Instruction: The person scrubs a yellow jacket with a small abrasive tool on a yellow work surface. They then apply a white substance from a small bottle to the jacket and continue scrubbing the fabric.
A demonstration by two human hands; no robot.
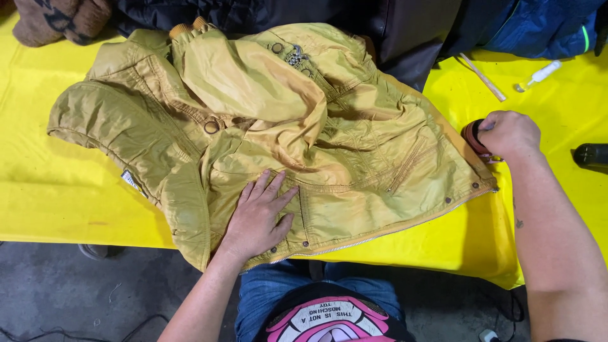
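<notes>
A mustard-yellow jacket (266,126) lies spread and crumpled on a table with a yellow cover (57,190). My left hand (259,215) rests flat on the jacket's lower front, fingers apart, near a row of snaps and the zipper edge. My right hand (510,133) is closed around a small dark round object with a red rim (474,138) at the jacket's right edge; most of that object is hidden by my fingers.
Dark garments (405,31) and a blue one (538,25) are piled along the table's far edge, with a brown knit item (57,19) at far left. A thin stick (482,77), a small white bottle (538,76) and a black object (592,155) lie at right.
</notes>
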